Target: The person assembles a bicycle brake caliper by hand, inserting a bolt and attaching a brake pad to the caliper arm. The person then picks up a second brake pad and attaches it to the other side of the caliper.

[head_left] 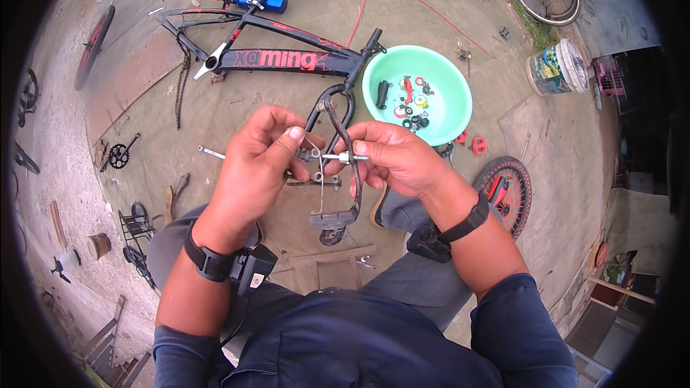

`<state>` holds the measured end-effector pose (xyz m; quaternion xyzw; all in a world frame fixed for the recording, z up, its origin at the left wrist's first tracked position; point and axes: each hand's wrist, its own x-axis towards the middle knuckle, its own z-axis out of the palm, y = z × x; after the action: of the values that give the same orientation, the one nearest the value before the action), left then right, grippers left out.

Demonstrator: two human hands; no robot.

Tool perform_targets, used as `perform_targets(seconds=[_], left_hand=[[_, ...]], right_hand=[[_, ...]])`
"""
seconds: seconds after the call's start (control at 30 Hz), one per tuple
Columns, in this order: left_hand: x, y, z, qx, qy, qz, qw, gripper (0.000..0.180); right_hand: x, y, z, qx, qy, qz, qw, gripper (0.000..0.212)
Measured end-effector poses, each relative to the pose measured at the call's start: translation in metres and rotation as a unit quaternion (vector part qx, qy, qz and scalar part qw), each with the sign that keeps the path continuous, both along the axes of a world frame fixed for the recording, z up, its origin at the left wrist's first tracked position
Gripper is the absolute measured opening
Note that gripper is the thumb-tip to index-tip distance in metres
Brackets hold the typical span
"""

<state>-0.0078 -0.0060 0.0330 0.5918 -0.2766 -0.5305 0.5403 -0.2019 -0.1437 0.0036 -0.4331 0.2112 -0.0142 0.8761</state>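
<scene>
Between my hands, in front of my lap, is a bicycle caliper brake with a dark curved arm (354, 190), a thin wire spring (320, 190) and a dark brake pad (332, 220) at its lower end. A silvery bolt (334, 157) with a nut runs crosswise through its upper part. My left hand (267, 149) is closed, pinching the bolt's left end beside the spring. With thumb and fingers, my right hand (392, 158) grips the brake around the bolt's threaded right end. Some of the fingertips are hidden behind the brake.
Beyond my hands lies a black-and-red bicycle frame (277, 61) with its fork toward me. A mint-green basin (456, 111) holds small bike parts. A wheel (514, 205) and red pedals (478, 146) lie right. A crankset (118, 156) lies left, and a bucket (550, 72) stands far right.
</scene>
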Motion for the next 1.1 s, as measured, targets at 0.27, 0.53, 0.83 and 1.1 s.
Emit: perform_targets(seconds=[0.27, 0.53, 0.83, 1.1], left_hand=[[-0.001, 0.008, -0.005, 0.058, 0.082, -0.023, 0.995, 0.01], [-0.007, 0.012, -0.017, 0.021, 0.092, 0.022, 0.995, 0.012], [-0.009, 0.012, -0.02, 0.017, 0.094, 0.051, 0.994, 0.011], [-0.014, 0.011, -0.023, 0.012, 0.111, 0.086, 0.99, 0.01]], right_hand=[[-0.003, 0.001, -0.001, 0.04, -0.023, 0.014, 0.999, 0.026], [0.002, 0.002, -0.004, 0.084, -0.015, -0.004, 0.996, 0.027], [0.006, 0.01, -0.004, 0.019, -0.037, -0.016, 0.999, 0.029], [0.011, 0.018, 0.008, -0.094, 0.022, -0.053, 0.994, 0.036]])
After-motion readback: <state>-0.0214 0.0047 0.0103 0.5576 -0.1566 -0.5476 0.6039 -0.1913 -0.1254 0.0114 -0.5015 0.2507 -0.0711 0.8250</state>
